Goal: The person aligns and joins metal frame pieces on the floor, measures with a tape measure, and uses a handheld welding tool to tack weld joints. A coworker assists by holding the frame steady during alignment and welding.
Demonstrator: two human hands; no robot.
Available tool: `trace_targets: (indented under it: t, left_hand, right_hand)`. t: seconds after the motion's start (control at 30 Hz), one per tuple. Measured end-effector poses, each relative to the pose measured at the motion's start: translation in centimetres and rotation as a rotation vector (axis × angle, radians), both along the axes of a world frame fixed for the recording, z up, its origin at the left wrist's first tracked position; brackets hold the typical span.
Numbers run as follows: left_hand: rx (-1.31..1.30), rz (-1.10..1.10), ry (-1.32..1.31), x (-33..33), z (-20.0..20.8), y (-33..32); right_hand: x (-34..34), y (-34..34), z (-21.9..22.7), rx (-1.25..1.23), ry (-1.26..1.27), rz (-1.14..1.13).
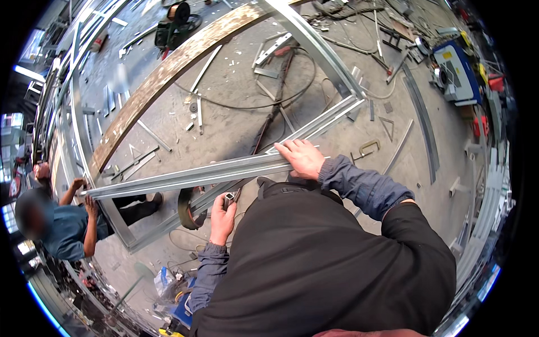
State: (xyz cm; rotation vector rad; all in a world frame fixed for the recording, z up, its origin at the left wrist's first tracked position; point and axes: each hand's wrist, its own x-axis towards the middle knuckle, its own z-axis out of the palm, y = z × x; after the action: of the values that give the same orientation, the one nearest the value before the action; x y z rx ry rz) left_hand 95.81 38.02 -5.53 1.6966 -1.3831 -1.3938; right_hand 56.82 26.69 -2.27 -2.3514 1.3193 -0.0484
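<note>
Looking down, I see my right hand (303, 158) laid flat, fingers spread, on the near end of a long grey metal rail (196, 175) that runs leftward across the frame (331, 121). That flat press seems meant to pin the rail down on the frame member beneath it so it cannot slide. My left hand (222, 218) is lower, just under the rail, curled shut around a small square tube end (229, 197); I judge it grips this to steady or line up a piece against the rail, though what lies below the fingers is hidden.

At the rail's far end, near the frame's left corner, a second person (62, 227) crouches with a hand (78, 183) at the end of the rail, likely bearing its weight there. So the rail lies between us: its right end under my right palm, its middle just above my left hand, its left end well apart from both.

A rusty curved beam (163, 76) arcs over the concrete floor (236, 106) beyond.
</note>
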Motion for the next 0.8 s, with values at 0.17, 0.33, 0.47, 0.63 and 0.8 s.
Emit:
trace_targets:
  t: [0.17,0.33,0.47,0.63,0.8]
  left_hand:
    - [-0.099,-0.094,0.083,-4.4,6.7,-5.2]
    - [-0.133,-0.402,0.135,-10.4,10.4,-12.0]
    - [0.138,-0.57,0.31,-16.9,11.3,-14.8]
    - [-0.084,-0.674,0.244,-20.2,10.3,-15.4]
    - [-0.482,-0.867,-0.626,-13.6,7.8,-15.3]
  right_hand:
    - [-2.2,0.4,2.9,-0.096,-0.332,-0.382]
    - [-7.8,1.3,4.6,0.224,-0.829,-0.673]
    - [-5.1,1.2,9.0,0.604,-1.005,-0.482]
    - [-6.9,1.8,5.3,0.537,-1.206,-0.691]
    - [-17.8,4.5,0.8,-0.022,-0.423,-0.914]
